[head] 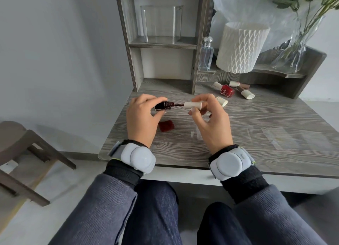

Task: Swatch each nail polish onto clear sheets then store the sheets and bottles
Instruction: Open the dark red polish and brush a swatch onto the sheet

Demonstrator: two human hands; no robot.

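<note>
Left hand [141,116] grips dark bottle [163,105] — right hand [211,116] pinches brush cap [192,105].

A single wide-angle view, taken from the person's head, looks forward and steeply down. It is close in: the left hand [142,116] and right hand [211,120] sit just above mid-frame, large and near the lens, with the bottle [163,106] and cap [192,105] between them near the centre. The desk [256,120] fills the middle and right, its edges bowed by the lens. The shelf [163,45] leans across the top, a stool [16,140] shows at lower left, and the person's legs [156,208] fill the bottom.
</note>
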